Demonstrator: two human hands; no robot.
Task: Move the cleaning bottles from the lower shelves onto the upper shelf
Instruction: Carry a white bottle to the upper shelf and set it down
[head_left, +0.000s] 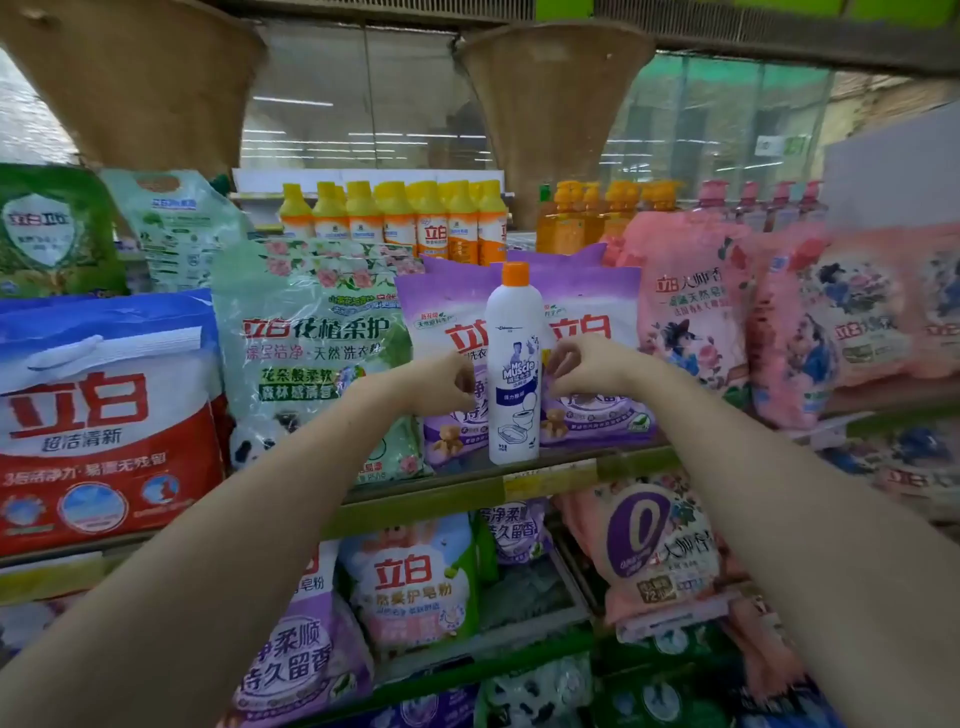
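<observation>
A white cleaning bottle (513, 364) with an orange cap stands upright at the front of the upper shelf (550, 480), before purple detergent bags. My left hand (447, 384) hovers just left of the bottle's middle, fingers curled and apart, not touching it. On the other side, my right hand (576, 369) is held close to the bottle with fingers loosely curled and nothing in them. Both forearms reach in from the bottom of the view.
Detergent bags crowd the upper shelf: a blue-red one (104, 415), a green one (311, 353), pink ones (691, 306). Yellow-capped bottles (400, 218) line the back. The lower shelf (467, 670) holds more bags. Two woven baskets (545, 114) hang above.
</observation>
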